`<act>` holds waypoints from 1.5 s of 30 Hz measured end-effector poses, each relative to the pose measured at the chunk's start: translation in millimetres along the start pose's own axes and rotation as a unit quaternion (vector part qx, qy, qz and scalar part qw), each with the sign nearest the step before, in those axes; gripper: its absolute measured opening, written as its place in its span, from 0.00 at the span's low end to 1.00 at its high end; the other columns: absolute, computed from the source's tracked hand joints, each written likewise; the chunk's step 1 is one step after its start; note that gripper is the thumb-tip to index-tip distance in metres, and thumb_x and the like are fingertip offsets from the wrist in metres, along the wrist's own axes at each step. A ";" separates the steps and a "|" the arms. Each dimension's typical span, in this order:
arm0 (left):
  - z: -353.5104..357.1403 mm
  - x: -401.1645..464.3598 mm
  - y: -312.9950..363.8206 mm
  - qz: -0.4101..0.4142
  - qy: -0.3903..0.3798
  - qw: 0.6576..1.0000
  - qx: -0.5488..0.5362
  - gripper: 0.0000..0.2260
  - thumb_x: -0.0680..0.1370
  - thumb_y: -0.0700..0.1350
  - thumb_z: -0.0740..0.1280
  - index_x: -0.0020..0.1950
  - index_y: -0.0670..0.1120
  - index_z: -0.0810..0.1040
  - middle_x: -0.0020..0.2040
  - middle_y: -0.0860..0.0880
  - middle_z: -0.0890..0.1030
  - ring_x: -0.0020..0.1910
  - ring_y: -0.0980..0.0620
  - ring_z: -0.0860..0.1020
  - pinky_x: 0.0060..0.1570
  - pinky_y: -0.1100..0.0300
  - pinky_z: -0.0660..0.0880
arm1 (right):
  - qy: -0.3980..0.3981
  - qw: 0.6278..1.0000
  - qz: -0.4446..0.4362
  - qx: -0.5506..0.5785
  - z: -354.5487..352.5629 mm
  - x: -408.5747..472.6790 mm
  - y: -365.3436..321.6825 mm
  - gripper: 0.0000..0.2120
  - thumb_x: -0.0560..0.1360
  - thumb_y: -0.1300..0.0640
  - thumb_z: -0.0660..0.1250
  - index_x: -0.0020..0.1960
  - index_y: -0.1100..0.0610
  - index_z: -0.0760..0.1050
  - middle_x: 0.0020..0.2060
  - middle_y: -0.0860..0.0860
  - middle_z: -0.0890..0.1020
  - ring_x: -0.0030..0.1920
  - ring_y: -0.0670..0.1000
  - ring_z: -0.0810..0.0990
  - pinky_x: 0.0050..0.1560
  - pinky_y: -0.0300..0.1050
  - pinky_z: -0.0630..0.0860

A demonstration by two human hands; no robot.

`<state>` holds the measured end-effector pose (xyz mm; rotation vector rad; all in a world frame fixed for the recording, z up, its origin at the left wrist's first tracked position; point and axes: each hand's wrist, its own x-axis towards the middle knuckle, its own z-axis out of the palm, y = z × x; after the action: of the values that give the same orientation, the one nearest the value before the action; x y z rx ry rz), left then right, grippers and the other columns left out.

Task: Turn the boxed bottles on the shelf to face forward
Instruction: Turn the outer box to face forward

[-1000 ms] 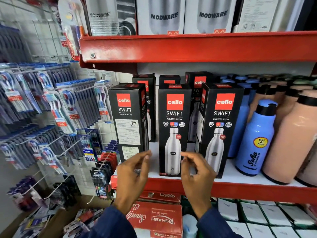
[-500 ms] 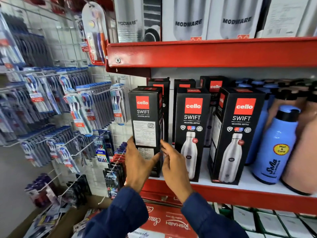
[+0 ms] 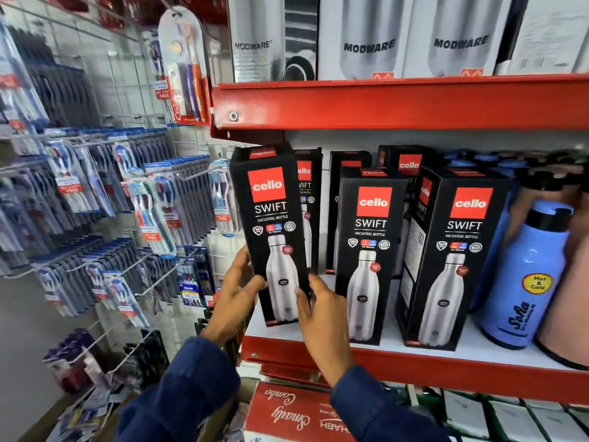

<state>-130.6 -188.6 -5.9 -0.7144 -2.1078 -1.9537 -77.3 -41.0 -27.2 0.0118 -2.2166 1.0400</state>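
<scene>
Head view findings are recorded from left to right. A rack of toothbrush packs is noted on the left and is not part of the work. The left hand is closed on the left side of the leftmost Cello box, and the right hand is closed on its lower right edge. That box is held at the near left end of the red shelf, tilted slightly, with its base at or just above the shelf surface; contact cannot be confirmed. Its bottle picture is presented forward. The middle Cello box and the right Cello box are standing upright with the same picture forward. Boxes in the far row are mostly hidden, so their facing cannot be fully judged. A blue bottle is seen further right.

The front row is judged nearly complete: only the squaring and release of the left box appear to be outstanding.

Compared with half a second ago, the left box has been turned, since its printed text panel was then facing forward.
</scene>
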 end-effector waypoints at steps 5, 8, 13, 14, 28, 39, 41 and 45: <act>1.8 7.7 -22.0 -0.058 -0.044 0.997 0.005 0.25 0.80 0.36 0.56 0.75 0.54 0.65 0.72 0.50 0.74 0.72 0.50 0.72 0.73 0.42 0.67 | 0.008 1.000 0.030 -0.001 12.8 -5.0 15.7 0.13 0.78 0.55 0.64 0.61 0.56 0.75 0.38 0.50 0.83 0.37 0.45 0.83 0.38 0.41 0.81; 4.7 3.3 -32.1 -0.075 -0.053 0.996 0.015 0.25 0.81 0.39 0.56 0.76 0.58 0.64 0.73 0.54 0.73 0.72 0.53 0.71 0.74 0.45 0.66 | 0.000 0.999 0.045 -0.014 17.7 -11.4 24.0 0.13 0.79 0.54 0.63 0.63 0.55 0.74 0.39 0.49 0.83 0.37 0.44 0.82 0.39 0.41 0.81; 5.3 -14.4 -47.9 -0.050 -0.022 0.996 0.070 0.24 0.78 0.34 0.61 0.72 0.52 0.69 0.61 0.57 0.82 0.62 0.57 0.80 0.58 0.63 0.78 | -0.004 0.999 0.039 -0.029 19.6 -19.4 30.9 0.12 0.79 0.56 0.63 0.62 0.54 0.75 0.38 0.51 0.83 0.36 0.45 0.82 0.38 0.41 0.80; 5.6 -18.9 -51.3 -0.049 -0.006 0.995 0.092 0.21 0.77 0.38 0.64 0.70 0.51 0.72 0.59 0.56 0.83 0.59 0.55 0.81 0.57 0.58 0.80 | -0.007 0.999 0.037 -0.038 20.0 -21.6 32.9 0.13 0.79 0.56 0.63 0.62 0.55 0.75 0.38 0.52 0.84 0.36 0.46 0.82 0.37 0.38 0.78; 7.9 -51.0 -56.4 -0.047 0.058 0.980 0.183 0.18 0.76 0.39 0.68 0.65 0.50 0.77 0.57 0.55 0.85 0.56 0.61 0.82 0.60 0.54 0.79 | -0.035 0.998 0.022 -0.052 8.3 -47.8 30.4 0.14 0.78 0.56 0.63 0.63 0.52 0.77 0.42 0.51 0.87 0.39 0.47 0.84 0.43 0.42 0.81; 8.1 -59.9 -49.3 -0.064 0.070 0.975 0.200 0.14 0.75 0.41 0.68 0.60 0.52 0.79 0.53 0.56 0.86 0.52 0.62 0.83 0.57 0.53 0.81 | -0.058 0.998 0.017 -0.003 -7.0 -52.6 30.4 0.14 0.78 0.58 0.65 0.63 0.53 0.78 0.49 0.49 0.86 0.46 0.44 0.83 0.51 0.34 0.80; 9.8 -62.8 -46.1 -0.061 0.088 0.974 0.198 0.18 0.76 0.38 0.69 0.64 0.50 0.78 0.58 0.57 0.83 0.53 0.63 0.82 0.59 0.62 0.79 | -0.058 0.998 0.024 0.019 -15.0 -53.6 30.8 0.15 0.77 0.58 0.66 0.64 0.53 0.77 0.53 0.46 0.85 0.50 0.40 0.82 0.53 0.27 0.75; 21.0 -74.6 -29.5 0.015 0.245 0.943 0.226 0.18 0.75 0.38 0.68 0.65 0.47 0.78 0.59 0.55 0.79 0.54 0.58 0.78 0.58 0.65 0.72 | -0.018 0.997 0.040 0.070 -45.8 -59.8 35.5 0.12 0.74 0.61 0.70 0.57 0.52 0.82 0.50 0.43 0.85 0.49 0.37 0.82 0.54 0.30 0.78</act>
<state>-75.3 -185.3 -67.6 -0.1459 -2.0760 -1.3565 -14.9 -1.3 -65.5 0.0033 -2.1874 1.2461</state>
